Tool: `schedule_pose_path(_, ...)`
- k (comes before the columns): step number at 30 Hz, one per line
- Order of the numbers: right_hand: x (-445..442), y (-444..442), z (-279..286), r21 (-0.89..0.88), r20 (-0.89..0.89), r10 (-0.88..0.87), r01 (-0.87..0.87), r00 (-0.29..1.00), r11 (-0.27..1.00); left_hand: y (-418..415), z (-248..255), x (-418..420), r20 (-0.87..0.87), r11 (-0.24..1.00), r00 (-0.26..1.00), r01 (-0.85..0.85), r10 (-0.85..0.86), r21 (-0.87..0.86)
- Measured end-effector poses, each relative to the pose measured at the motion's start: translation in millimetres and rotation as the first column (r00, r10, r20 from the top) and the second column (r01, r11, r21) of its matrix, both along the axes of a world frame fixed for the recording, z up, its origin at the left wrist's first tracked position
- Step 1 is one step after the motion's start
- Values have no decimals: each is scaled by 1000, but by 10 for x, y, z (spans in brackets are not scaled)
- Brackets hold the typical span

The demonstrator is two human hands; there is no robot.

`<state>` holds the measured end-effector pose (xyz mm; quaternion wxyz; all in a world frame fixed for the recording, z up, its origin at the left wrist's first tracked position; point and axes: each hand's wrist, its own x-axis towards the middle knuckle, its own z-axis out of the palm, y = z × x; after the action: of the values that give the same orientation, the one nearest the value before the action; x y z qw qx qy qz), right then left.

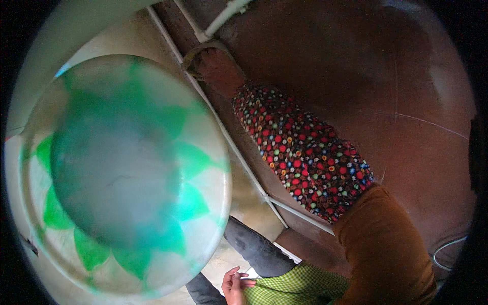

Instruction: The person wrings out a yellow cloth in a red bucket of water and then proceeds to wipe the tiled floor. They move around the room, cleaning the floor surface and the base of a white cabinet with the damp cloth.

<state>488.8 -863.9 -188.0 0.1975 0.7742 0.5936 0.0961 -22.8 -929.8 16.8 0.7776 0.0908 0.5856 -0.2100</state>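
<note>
My right arm, in a dotted floral oversleeve, stretches across the upper middle. My right hand [219, 68] is at the white pipework, with its fingers curled in a pale, cloth-like band [209, 45]; dim light blurs the grip. Low in the view, my left hand [235, 286] rests beside the edge of a green checked apron [289, 284]. Its fingers are partly bent, and whether they pinch the apron is unclear. A large round basin [202, 236], pale with green petal shapes, fills the left side close to the camera. Its middle looks cloudy grey and blurred; its support is hidden.
White pipes [232, 141] run diagonally between the basin and a brown surface [381, 84]. One leg in grey trousers [263, 248] shows below the basin. A thin pale cable or hose [438, 257] curves at the lower right. A broad pale greenish shape [72, 34] crosses the upper left.
</note>
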Motion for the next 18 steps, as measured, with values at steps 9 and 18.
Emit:
schedule_pose_path(9, -1608, -2136, -326, -456, -268, -99, -35, 958, 889, 186, 129, 105, -93, 998, 995, 36, -32, 42)
schedule_pose_path(18, -2781, -4356, 800, -846, -240, -725, 227, 645, 482, 73, 146, -126, 71, 997, 997, 34, -40, 72)
